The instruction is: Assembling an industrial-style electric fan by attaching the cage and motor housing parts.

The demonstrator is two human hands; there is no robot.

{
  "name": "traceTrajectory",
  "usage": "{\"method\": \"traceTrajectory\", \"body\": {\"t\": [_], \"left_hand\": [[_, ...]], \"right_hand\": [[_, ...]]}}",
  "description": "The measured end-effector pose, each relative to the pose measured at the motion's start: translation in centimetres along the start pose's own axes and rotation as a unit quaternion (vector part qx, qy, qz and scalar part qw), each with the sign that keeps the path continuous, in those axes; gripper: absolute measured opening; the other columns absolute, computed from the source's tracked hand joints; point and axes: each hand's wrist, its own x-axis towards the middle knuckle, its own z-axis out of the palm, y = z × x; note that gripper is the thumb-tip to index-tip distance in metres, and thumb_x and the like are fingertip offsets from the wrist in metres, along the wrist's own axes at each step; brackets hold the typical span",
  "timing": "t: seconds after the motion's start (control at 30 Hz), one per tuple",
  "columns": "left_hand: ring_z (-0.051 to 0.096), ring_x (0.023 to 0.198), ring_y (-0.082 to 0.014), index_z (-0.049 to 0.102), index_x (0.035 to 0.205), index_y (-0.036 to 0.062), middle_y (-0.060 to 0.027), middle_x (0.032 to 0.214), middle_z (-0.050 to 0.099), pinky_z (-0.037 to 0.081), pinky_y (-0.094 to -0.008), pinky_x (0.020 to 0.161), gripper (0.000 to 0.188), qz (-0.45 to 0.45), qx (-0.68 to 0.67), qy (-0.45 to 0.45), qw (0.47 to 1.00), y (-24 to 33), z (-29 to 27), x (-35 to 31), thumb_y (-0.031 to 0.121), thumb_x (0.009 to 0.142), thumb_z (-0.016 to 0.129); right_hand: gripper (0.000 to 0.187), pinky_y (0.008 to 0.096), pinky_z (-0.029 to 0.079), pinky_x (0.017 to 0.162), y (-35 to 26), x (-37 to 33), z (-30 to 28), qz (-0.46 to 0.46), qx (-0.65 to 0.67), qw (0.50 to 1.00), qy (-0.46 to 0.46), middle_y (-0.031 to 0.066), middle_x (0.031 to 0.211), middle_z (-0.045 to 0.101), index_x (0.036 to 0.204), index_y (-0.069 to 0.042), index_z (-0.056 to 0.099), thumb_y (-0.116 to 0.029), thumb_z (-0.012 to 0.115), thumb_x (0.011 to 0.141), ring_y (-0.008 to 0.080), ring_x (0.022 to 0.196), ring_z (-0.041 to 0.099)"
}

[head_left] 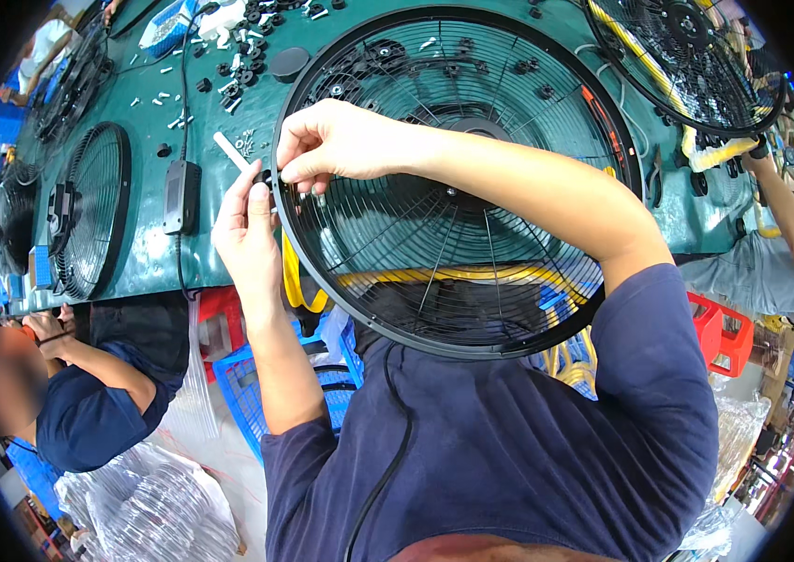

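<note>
A large round black fan grille [453, 323] lies in front of me, its wire rings showing the table through them. My left hand [252, 225] is at the grille's left rim, thumb and forefinger closed about a small dark piece I cannot make out. Over the same spot, my right hand [341, 140] reaches across the grille with its fingertips pinched together. What those fingertips hold is hidden. A white stick [231, 152] lies by my left fingertips; whether they touch it I cannot tell. Small screws [245, 143] are scattered beside it.
A black power adapter [181, 197] with its cable sits to the left, beyond it another fan [97, 211]. Loose screws and black knobs [247, 70] cover the far table near a dark round cap [288, 64]. Co-workers sit at both sides; another grille [687, 56] is far right.
</note>
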Motion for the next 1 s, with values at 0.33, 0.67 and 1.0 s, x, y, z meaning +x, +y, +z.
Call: {"method": "traceTrajectory", "body": {"t": [0.33, 0.67, 1.0], "left_hand": [[0.046, 0.064, -0.0035, 0.072, 0.119, 0.0006, 0.0043, 0.076, 0.059, 0.037, -0.0203, 0.058, 0.036, -0.063, 0.014, -0.033, 0.997, -0.2, -0.7, 1.1, 0.031, 0.107, 0.056], [0.046, 0.065, -0.0034, 0.072, 0.116, 0.0019, 0.0049, 0.075, 0.057, 0.037, -0.0205, 0.058, 0.033, 0.015, 0.03, -0.017, 0.999, 0.1, 0.0, 1.4, 0.03, 0.107, 0.057], [0.046, 0.064, -0.0031, 0.072, 0.115, 0.0002, 0.0053, 0.075, 0.058, 0.036, -0.0207, 0.056, 0.033, -0.046, 0.059, -0.046, 0.996, -0.2, -0.8, 2.1, 0.029, 0.107, 0.057]], "right_hand": [[0.024, 0.0281, 0.054, 0.057, -0.9, -0.2, -0.2, -0.042, -0.263, 0.964, 0.011, 0.008, 0.075, 0.069, 0.093, 0.001, 0.068, -0.023, 0.069, 0.097, 0.0136, 0.064, 0.068], [0.026, 0.0304, 0.052, 0.054, 0.3, 0.4, -0.1, -0.132, -0.32, 0.938, 0.008, 0.0081, 0.076, 0.064, 0.094, 0.001, 0.063, -0.025, 0.064, 0.099, 0.0126, 0.063, 0.063], [0.029, 0.0408, 0.051, 0.066, 0.5, 0.5, 0.4, -0.222, -0.441, 0.868, 0.052, 0.0165, 0.074, 0.063, 0.092, 0.002, 0.063, -0.026, 0.065, 0.097, 0.0299, 0.068, 0.065]]}}
